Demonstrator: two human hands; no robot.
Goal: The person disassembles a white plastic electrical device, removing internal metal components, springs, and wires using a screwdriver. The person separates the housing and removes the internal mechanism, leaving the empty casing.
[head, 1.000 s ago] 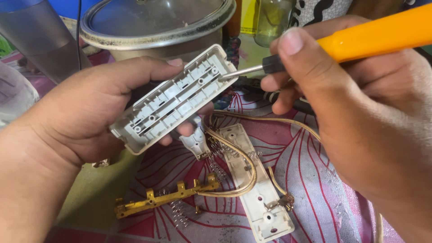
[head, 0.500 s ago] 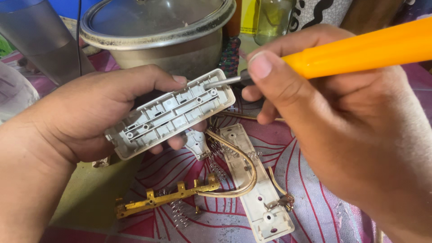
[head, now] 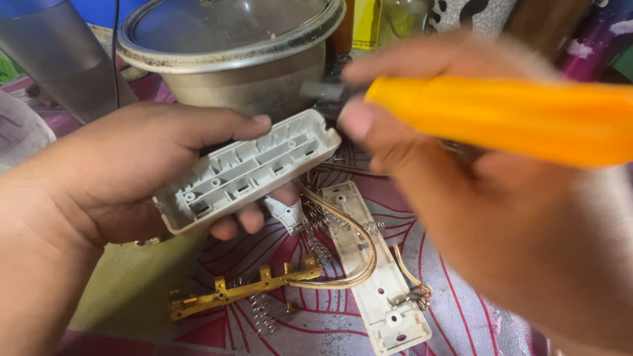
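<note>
My left hand (head: 125, 171) grips a white plastic power-strip cover (head: 247, 171), its ribbed inner side facing up. My right hand (head: 501, 204), blurred by motion, holds an orange-handled screwdriver (head: 501, 118) just right of the cover's far end; its tip is hidden in the blur. Below lie the other white casing half (head: 369, 270), a brass contact strip (head: 244, 290) and thin wires (head: 349, 231) with loose springs.
A metal pot with a glass lid (head: 231, 59) stands right behind the hands. A clear tumbler (head: 59, 59) is at the back left, bottles (head: 369, 26) at the back. A patterned red and white cloth (head: 316, 329) covers the surface.
My right hand has swung the screwdriver up and away from the cover's end; it is now blurred. The cover has tilted slightly and dropped lower in my left hand.
</note>
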